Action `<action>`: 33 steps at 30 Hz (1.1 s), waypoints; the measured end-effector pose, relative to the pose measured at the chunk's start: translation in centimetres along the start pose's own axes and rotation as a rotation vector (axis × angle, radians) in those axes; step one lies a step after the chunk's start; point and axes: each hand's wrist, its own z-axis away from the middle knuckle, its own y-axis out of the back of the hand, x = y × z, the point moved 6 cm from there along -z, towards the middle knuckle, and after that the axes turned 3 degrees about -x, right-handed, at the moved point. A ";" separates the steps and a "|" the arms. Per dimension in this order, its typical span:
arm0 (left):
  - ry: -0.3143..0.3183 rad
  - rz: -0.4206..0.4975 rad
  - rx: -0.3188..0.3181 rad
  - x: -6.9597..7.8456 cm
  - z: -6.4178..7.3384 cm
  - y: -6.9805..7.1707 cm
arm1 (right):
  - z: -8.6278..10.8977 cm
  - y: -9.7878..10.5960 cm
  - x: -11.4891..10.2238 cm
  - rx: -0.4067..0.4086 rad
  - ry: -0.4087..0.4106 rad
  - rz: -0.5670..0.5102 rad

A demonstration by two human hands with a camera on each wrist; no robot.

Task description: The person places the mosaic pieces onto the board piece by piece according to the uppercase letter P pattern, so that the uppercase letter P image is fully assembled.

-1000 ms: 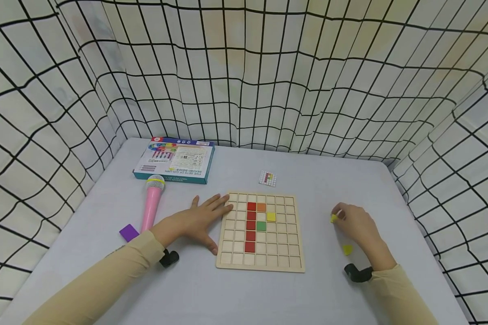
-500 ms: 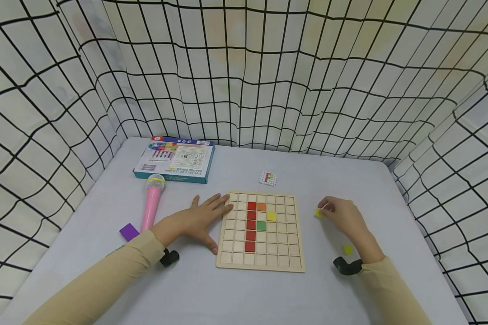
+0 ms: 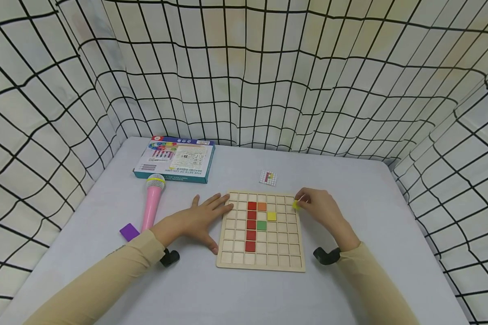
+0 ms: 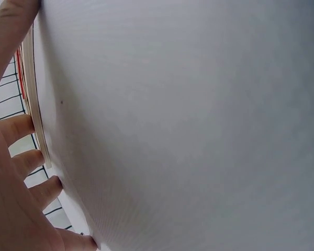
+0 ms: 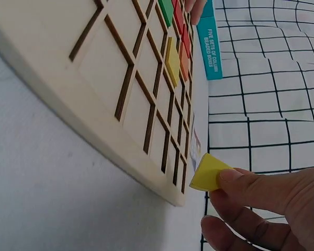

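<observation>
My left hand [image 3: 197,220] lies with spread, straight fingers at the left edge of a wooden grid board [image 3: 283,249]; in the left wrist view, fingers [image 4: 29,162] touch the board's side. Between thumb and fingertips my right hand [image 3: 324,208] pinches a small yellow tile [image 5: 206,173], held over the board's upper right corner. Set in the grid are a column of several red tiles [image 3: 251,224], an orange tile [image 3: 262,206], a green tile [image 3: 261,225] and another yellow tile [image 3: 271,216].
Behind the board lies a small pattern card [image 3: 268,178]. At left are a flat box [image 3: 175,160], a pink toy microphone [image 3: 151,205] and a purple square piece [image 3: 129,232]. Black netting [image 3: 244,95] over white cloth walls surrounds the white table [image 3: 248,298].
My right hand has moved left from the table to the board's upper right corner, carrying the yellow tile. A loose yellow tile on the table is now hidden by the right arm. The left hand stays put.
</observation>
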 end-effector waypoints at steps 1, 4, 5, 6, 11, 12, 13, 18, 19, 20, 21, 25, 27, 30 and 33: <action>0.001 0.002 -0.002 0.0 0.0 0.0 | -0.2 -0.2 -0.3 -0.006 0.007 -0.001; 0.001 0.005 -0.001 0.1 0.1 0.1 | -0.7 -0.6 -1.3 -0.016 0.026 -0.014; 0.002 0.007 -0.001 0.1 0.1 0.1 | -0.8 -0.8 -1.6 -0.018 0.034 -0.016; 0.003 0.010 -0.001 0.1 0.1 0.1 | -1.0 -0.9 -1.9 -0.021 0.043 -0.018; 0.005 0.013 -0.001 0.0 0.1 0.1 | -1.8 -1.7 -3.2 -0.036 0.083 -0.023; 0.004 0.014 -0.001 0.0 0.1 0.1 | -1.9 -1.9 -3.4 -0.040 0.092 -0.022; 0.004 0.013 -0.001 0.0 0.1 0.1 | -2.1 -2.0 -3.6 -0.042 0.098 -0.022; 0.000 0.013 -0.001 -0.1 0.0 0.0 | -2.6 -2.8 -4.5 -0.056 0.111 -0.024; 0.001 0.011 -0.001 -0.1 0.0 0.0 | -2.6 -2.9 -4.6 -0.059 0.111 -0.028; 0.001 0.011 -0.003 -0.1 0.0 0.0 | -2.7 -3.0 -4.7 -0.063 0.115 -0.032; 0.002 0.012 -0.004 -0.2 -0.1 0.0 | -2.7 -3.1 -4.9 -0.067 0.122 -0.036; 0.007 0.007 -0.006 -0.2 -0.1 0.0 | -2.9 -3.5 -5.5 -0.069 0.142 -0.040; 0.007 0.007 -0.008 -0.2 -0.1 0.0 | -2.9 -3.7 -5.6 -0.070 0.141 -0.033; 0.007 0.004 -0.008 -0.1 0.0 0.0 | -3.0 -3.9 -5.7 -0.077 0.127 -0.029; 0.008 0.005 -0.008 0.0 0.0 0.1 | -2.9 -4.1 -5.7 -0.092 0.119 -0.022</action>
